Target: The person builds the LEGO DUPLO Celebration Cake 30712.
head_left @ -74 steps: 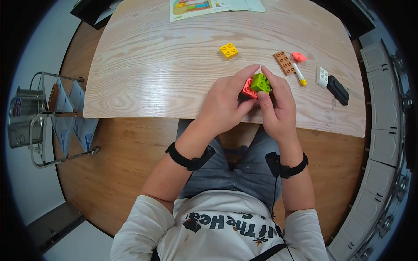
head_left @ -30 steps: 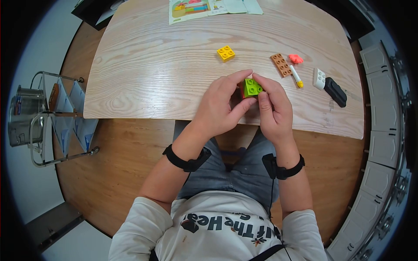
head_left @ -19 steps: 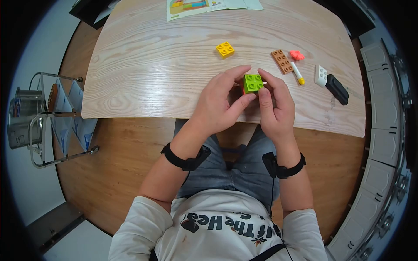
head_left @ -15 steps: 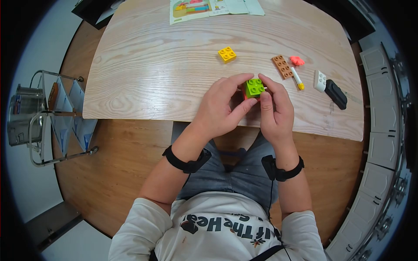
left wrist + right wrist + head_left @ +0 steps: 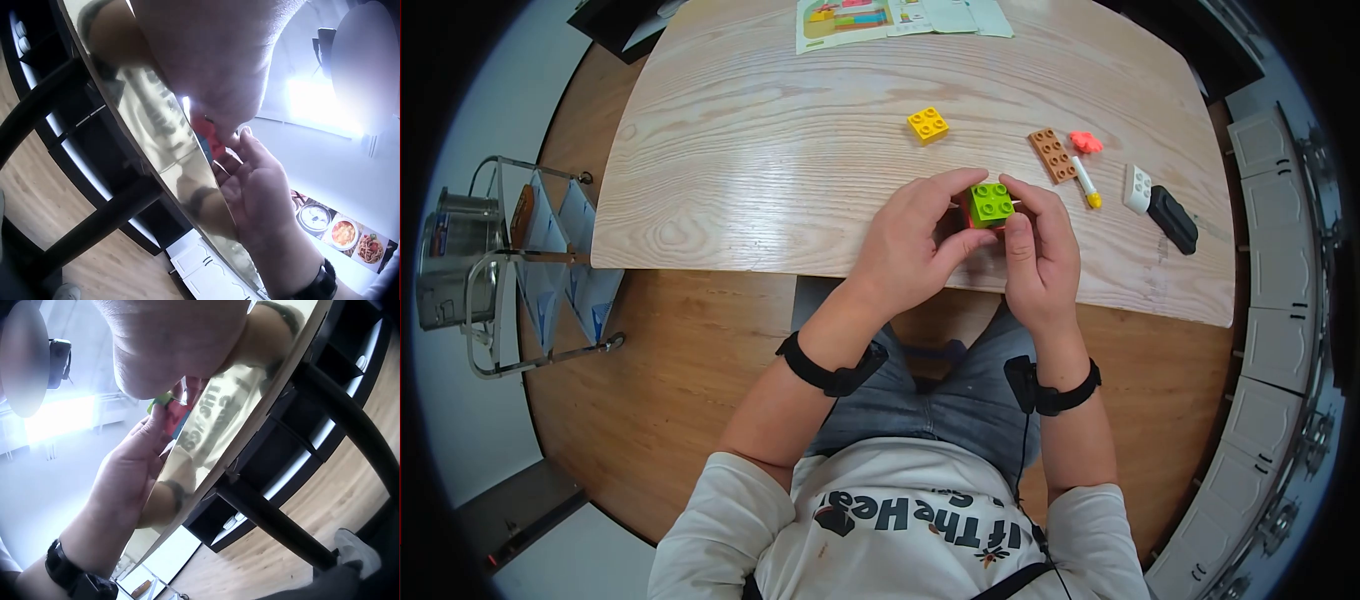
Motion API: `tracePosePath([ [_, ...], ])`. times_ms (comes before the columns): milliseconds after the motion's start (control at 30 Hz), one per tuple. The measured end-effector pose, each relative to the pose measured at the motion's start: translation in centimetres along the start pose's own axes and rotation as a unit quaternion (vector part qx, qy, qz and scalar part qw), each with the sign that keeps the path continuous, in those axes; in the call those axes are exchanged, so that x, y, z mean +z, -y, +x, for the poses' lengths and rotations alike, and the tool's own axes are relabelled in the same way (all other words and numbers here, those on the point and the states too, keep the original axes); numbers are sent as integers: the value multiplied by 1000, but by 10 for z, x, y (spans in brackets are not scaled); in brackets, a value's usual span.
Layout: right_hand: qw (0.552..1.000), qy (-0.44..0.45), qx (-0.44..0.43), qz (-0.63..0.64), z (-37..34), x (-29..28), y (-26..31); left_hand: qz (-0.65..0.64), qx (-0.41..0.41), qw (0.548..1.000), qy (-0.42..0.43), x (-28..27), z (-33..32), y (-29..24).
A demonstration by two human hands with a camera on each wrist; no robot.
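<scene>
At a wooden table (image 5: pixel 730 190) near cabinets (image 5: pixel 1280 279), left hand (image 5: pixel 914 240) and right hand (image 5: pixel 1045 255) have fingers grasping blocks (image 5: pixel 991 205).

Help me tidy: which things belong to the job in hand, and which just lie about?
Likely the job's: green square plastic brick, held; red plastic piece beneath; yellow square brick; brown studded plate; white studded brick; coral shaped piece; yellow-tipped white stick; printed paper sheet.

Likely just about: black oblong object, use unclear; metal-framed trolley.

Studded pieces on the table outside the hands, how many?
3: yellow block beyond the left hand, brown plate beyond the right hand, white block beside the black piece. Others may be hidden.
</scene>
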State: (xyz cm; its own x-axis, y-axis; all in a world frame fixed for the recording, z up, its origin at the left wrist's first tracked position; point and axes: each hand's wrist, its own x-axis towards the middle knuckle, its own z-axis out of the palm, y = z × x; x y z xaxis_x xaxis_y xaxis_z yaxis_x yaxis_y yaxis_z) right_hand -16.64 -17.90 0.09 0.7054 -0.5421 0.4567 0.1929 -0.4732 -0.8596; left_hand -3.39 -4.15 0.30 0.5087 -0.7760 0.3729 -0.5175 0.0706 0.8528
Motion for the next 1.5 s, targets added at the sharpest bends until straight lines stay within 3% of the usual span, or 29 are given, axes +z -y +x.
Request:
tracePosePath([
  [167, 1000, -10, 25, 10, -3, 2, -2, 23, 30, 999, 4, 0, 2, 1],
  [467, 998, -1, 35, 46, -3, 0, -3, 21, 13, 1000, 6, 0, 0, 1],
  [700, 1000, -11, -29, 5, -2, -1, -5, -9, 37, 999, 15, -1, 3, 1],
  [1000, 999, -9, 11, 38, 0, 2, -1, -32, 53, 997, -41, 8, 3, 7],
  [1100, 1000, -10, -7, 10, -1, 1, -1, -50, 17, 999, -2, 5, -1, 9],
  [1500, 1000, -8, 7, 11, -1, 1, 1, -11, 58, 998, -1, 2, 2, 7],
])
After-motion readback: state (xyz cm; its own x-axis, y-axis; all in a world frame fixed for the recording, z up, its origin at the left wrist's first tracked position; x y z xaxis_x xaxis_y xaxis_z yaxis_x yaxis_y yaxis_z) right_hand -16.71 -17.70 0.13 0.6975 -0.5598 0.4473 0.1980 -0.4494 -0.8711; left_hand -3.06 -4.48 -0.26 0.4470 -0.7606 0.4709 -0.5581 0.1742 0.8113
